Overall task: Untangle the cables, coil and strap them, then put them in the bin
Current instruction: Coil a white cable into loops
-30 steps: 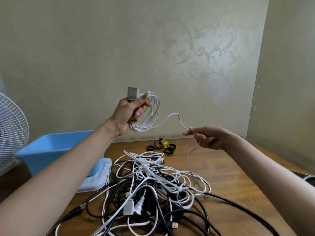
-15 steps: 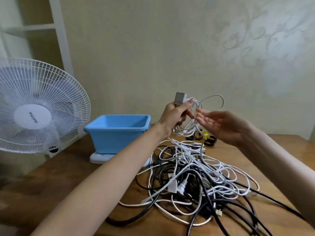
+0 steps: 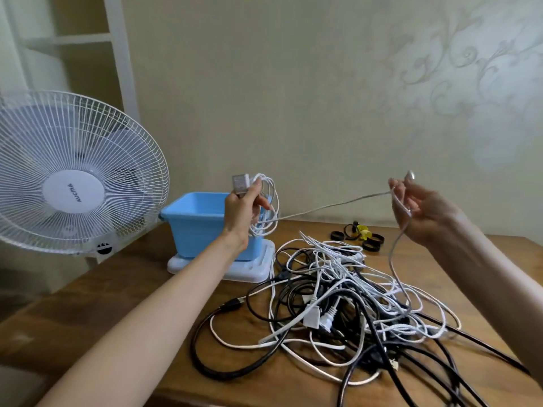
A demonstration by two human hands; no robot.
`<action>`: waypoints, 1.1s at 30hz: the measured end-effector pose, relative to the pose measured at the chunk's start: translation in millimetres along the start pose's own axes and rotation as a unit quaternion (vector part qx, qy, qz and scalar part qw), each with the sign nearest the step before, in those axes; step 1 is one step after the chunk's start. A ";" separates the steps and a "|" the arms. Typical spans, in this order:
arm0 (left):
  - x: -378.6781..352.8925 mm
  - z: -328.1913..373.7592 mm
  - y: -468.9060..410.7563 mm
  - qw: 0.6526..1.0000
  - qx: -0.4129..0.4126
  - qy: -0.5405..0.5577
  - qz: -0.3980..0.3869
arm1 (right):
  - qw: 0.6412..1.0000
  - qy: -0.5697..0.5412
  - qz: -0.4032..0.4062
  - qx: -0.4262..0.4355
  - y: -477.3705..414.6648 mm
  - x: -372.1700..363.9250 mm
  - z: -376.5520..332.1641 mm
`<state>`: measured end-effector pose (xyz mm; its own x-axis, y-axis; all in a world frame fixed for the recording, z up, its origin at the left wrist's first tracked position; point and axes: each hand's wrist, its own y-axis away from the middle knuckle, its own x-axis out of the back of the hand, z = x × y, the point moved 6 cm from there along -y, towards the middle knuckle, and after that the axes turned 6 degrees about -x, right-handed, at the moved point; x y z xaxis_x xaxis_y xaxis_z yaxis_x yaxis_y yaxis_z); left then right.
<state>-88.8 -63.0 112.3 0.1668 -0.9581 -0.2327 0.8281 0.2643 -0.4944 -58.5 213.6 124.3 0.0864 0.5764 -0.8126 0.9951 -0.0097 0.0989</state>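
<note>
- The left hand (image 3: 244, 207) holds the wound loops of the white cable (image 3: 332, 205) together with its plug block (image 3: 240, 183). This grip is clamped on both, raised in front of the bin (image 3: 188, 211).
- The right hand (image 3: 423, 212) pinches the same cable further along, so its grip is closed on it.
- The cable runs taut between the hands, then drops into the pile (image 3: 352, 298) on the counter (image 3: 147, 289).
- Handling, as judged: thin, light, limp and likely to snag. Take hold near the pile and feed slack gently.
- The bin stands on a white lid (image 3: 252, 268). No cable shows above its rim, and its floor is hidden.
</note>
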 end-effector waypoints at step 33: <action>-55.5 2.9 18.3 0.920 0.206 0.079 -0.323 | 0.393 0.766 -0.169 0.479 10.8 -63.5 -2.7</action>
<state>-81.4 -5.3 118.6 -0.4845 -0.8641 -0.1365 0.8651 -0.4502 -0.2211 -53.4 179.1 178.5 0.5406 0.4854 0.6872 0.5624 0.3990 -0.7242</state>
